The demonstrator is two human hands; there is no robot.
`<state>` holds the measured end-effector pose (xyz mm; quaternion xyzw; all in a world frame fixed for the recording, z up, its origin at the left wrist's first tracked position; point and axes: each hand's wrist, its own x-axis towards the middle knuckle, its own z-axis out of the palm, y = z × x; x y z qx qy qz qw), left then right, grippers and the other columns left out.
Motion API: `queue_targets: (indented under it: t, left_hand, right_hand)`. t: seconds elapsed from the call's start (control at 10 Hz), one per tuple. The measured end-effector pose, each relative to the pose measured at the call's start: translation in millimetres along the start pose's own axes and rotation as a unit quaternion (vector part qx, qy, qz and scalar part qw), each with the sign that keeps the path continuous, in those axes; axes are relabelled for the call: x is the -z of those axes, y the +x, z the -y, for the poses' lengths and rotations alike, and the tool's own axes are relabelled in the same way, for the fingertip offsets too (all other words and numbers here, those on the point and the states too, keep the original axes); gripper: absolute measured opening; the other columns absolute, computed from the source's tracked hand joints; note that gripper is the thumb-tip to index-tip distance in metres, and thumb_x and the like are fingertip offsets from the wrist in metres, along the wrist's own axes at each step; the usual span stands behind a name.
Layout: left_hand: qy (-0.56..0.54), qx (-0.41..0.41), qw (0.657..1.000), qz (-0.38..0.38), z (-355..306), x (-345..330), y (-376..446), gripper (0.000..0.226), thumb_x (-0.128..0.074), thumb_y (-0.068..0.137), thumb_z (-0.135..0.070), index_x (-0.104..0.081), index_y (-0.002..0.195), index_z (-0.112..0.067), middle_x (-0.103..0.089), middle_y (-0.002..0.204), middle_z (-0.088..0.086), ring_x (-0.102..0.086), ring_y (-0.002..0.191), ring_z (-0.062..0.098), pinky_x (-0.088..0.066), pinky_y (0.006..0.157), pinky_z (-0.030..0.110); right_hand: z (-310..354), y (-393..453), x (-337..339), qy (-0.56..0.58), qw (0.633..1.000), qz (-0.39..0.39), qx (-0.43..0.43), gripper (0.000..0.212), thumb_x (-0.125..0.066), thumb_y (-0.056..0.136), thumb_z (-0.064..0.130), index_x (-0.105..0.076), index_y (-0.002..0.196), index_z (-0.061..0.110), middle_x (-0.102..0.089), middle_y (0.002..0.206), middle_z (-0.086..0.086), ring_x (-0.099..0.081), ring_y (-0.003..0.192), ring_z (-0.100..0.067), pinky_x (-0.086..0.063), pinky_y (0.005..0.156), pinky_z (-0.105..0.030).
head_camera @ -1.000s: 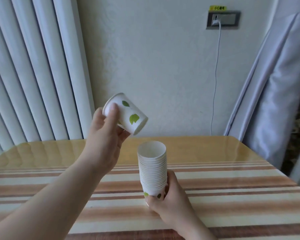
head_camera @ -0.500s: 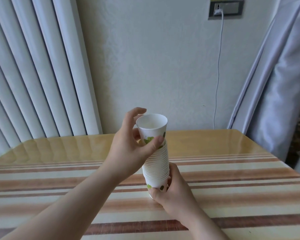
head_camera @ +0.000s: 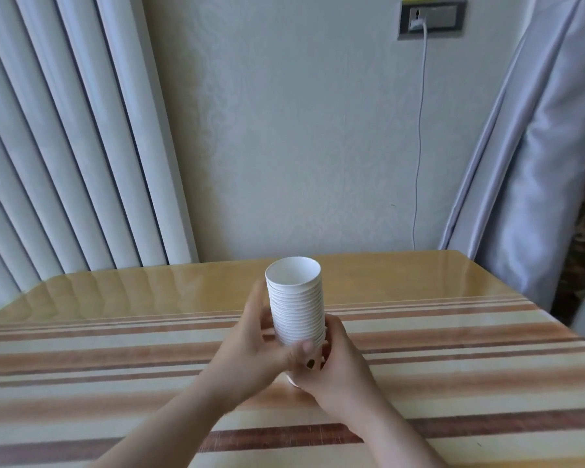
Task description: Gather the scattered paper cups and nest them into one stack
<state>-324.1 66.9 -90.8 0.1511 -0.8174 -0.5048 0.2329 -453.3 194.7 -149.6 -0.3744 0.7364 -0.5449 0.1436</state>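
Both hands are wrapped round the stack of paper cups (head_camera: 298, 309), which stands upright just above the striped tabletop (head_camera: 453, 349), a little toward 6 o'clock from the middle of the view. The left hand (head_camera: 250, 349) comes in from 7 o'clock and curls round the lower part of the stack, its thumb lying across the front near the base and its fingers reaching up behind the left side. The right hand (head_camera: 338, 363) comes in from 5 o'clock and cups the bottom of the stack from the right, its fingers closed against the lowest cup, so both hands have a grip on the same stack. Whether the base touches the table or is held slightly off it, I cannot tell; the hands hide it. The cups sit nested tightly, their rims forming close rings up the side, and the top cup shows a clean white inside. A dark leaf mark peeps out between the two hands low on the stack.

Toward 12 o'clock the pale wall carries a socket (head_camera: 431, 18) at 1 o'clock with a white cable (head_camera: 419, 146) hanging down from it. Vertical blinds (head_camera: 65, 146) fill the 10 o'clock side, and a grey curtain (head_camera: 537, 146) hangs at 3 o'clock
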Motion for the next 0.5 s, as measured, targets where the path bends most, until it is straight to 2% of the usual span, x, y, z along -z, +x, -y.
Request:
queue_targets:
  t: [0.1,0.2,0.3,0.4,0.5]
  left_hand:
    - [0.126,0.051,0.99,-0.019,25.7,-16.6,-15.5,0.044,-0.078,0.085,-0.067,-0.073,0.118,-0.039,-0.081,0.102,-0.012,-0.074,0.096,0.006,-0.059,0.091,0.046]
    - [0.202,0.049,0.977,-0.058,30.5,-21.7,-20.5,0.041,-0.064,0.086,-0.076,-0.072,0.098,-0.038,-0.076,0.086,-0.012,-0.067,0.082,0.006,-0.056,0.078,0.035]
    - [0.253,0.041,0.966,-0.029,23.0,-25.1,-27.8,0.034,-0.055,0.099,-0.07,-0.062,0.089,-0.039,-0.068,0.082,-0.014,-0.06,0.092,0.012,-0.042,0.075,0.029]
    - [0.381,0.037,0.924,0.01,28.1,-36.8,-48.8,0.054,-0.037,0.106,-0.067,-0.054,0.141,-0.03,-0.063,0.143,-0.011,-0.043,0.147,0.024,-0.034,0.109,0.031]
    - [0.493,0.067,0.866,0.054,23.5,-43.6,-82.8,0.089,-0.031,0.098,-0.078,-0.011,0.172,-0.033,-0.007,0.18,-0.017,-0.003,0.166,0.014,-0.009,0.131,0.038]
  right_hand:
    - [0.4,0.0,-0.8,-0.013,1.0,-0.008,0.004,0.068,-0.09,0.063,0.055,-0.051,0.118,0.06,-0.076,0.103,0.034,-0.074,0.089,0.004,-0.062,0.073,-0.027]
    - [-0.5,-1.3,0.7,-0.024,1.0,-0.016,0.004,0.064,-0.091,0.064,0.053,-0.052,0.114,0.06,-0.077,0.101,0.034,-0.075,0.087,0.005,-0.062,0.072,-0.027]
    - [1.3,-2.6,-1.0,-0.037,0.999,-0.015,0.0,0.06,-0.087,0.063,0.053,-0.051,0.11,0.061,-0.076,0.099,0.032,-0.072,0.086,0.007,-0.06,0.071,-0.027]
    - [11.8,-10.3,2.1,-0.083,0.996,0.012,-0.013,0.051,-0.081,0.064,0.055,-0.05,0.104,0.056,-0.076,0.097,0.021,-0.068,0.086,0.01,-0.06,0.076,-0.028]
    - [18.5,-28.9,13.8,-0.131,0.99,0.04,-0.017,0.065,-0.082,0.073,0.049,-0.045,0.126,0.059,-0.07,0.126,0.022,-0.068,0.108,0.007,-0.059,0.09,-0.032]
